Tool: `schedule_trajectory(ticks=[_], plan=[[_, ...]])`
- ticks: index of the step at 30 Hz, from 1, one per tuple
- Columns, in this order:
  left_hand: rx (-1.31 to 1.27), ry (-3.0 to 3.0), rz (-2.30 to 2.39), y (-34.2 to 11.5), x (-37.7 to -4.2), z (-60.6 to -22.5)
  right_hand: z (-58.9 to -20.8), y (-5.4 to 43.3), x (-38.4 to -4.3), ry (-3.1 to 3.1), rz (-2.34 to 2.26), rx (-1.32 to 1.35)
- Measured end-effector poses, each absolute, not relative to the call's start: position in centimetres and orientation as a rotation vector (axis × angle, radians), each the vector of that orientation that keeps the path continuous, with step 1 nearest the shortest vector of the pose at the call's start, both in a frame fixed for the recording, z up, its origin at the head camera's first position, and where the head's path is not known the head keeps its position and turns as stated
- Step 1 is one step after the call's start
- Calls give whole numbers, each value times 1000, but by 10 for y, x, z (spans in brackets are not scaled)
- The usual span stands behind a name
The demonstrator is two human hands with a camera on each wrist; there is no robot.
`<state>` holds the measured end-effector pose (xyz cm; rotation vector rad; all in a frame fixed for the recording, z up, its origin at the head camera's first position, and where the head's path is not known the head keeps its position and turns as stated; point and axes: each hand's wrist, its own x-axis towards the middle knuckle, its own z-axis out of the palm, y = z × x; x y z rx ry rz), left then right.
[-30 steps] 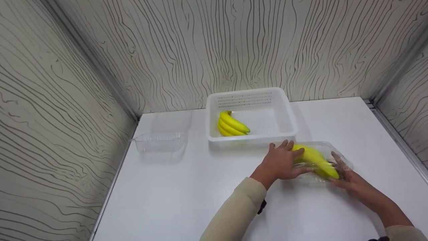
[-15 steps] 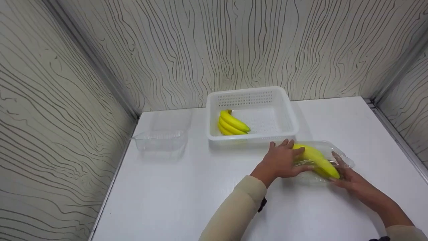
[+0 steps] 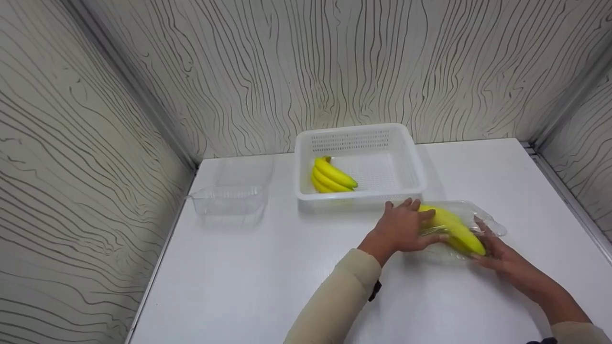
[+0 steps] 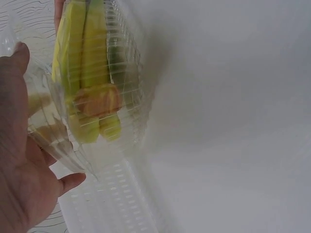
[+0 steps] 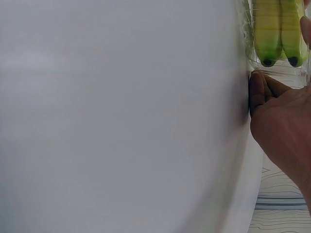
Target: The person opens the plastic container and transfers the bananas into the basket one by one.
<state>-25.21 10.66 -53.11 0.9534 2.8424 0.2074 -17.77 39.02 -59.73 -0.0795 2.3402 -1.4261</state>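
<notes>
A bunch of yellow bananas (image 3: 452, 228) lies in a clear plastic clamshell container (image 3: 442, 255) at the right of the table, its hinged lid partly raised. My left hand (image 3: 401, 229) holds the lid at the left end, thumb toward the near side and fingers spread over the back. In the left wrist view some fingers show through the clear lid (image 4: 53, 131), beside the bananas' stem (image 4: 99, 99). At the other end my right hand (image 3: 502, 253) grips the container. In the right wrist view its curled fingers (image 5: 260, 90) touch the container's edge, near the dark banana tips.
Behind the hands stands a white perforated basket (image 3: 361, 196) with another banana bunch (image 3: 332, 176) at its left. A second clear container (image 3: 229, 200), its lid up, sits on the left of the white table (image 3: 229, 277). Patterned walls (image 3: 267, 71) enclose the back and sides.
The lid's near edge and right corner have shifted slightly farther back over the bananas. Both hands stay almost in place.
</notes>
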Motion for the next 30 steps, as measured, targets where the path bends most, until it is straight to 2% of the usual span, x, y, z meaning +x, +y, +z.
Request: schedule_trajectory(ticks=[30], plan=[[949, 2817, 217, 109, -258, -529, -597, 393, -177, 2309, -1440, -74]])
